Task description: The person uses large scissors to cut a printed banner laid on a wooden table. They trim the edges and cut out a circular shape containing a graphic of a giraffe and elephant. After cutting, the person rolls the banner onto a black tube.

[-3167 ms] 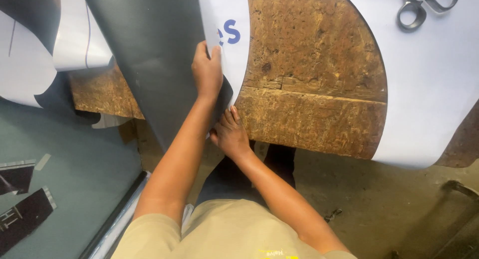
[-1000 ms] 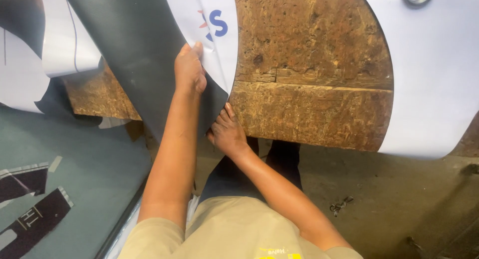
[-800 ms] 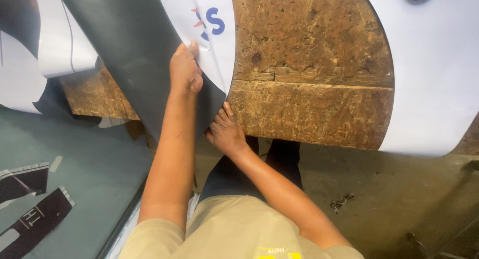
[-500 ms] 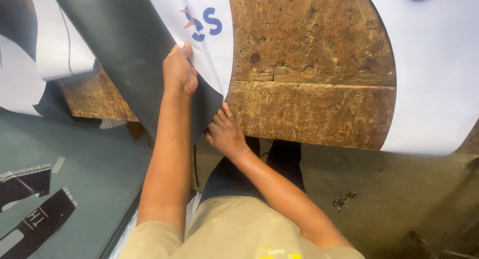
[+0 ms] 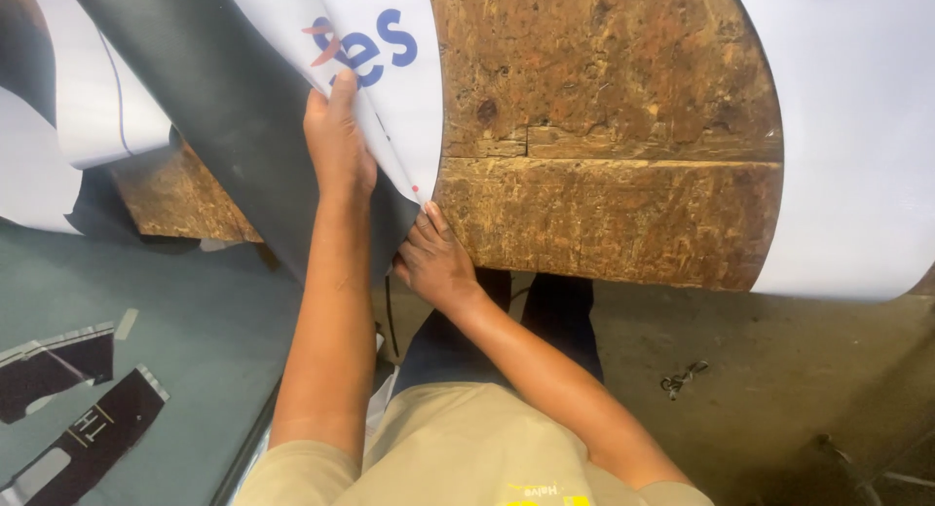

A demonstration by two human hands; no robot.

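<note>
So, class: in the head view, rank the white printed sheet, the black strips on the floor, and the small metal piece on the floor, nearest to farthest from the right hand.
From the right hand:
1. White printed sheet, touching, just above.
2. Small metal piece, lower right on the floor.
3. Black strips, far lower left.

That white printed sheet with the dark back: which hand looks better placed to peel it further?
Probably the left hand: it lies on the sheet, fingers along its lifted edge. The right hand sits lower, at the sheet's bottom corner against the wooden tabletop.
</note>
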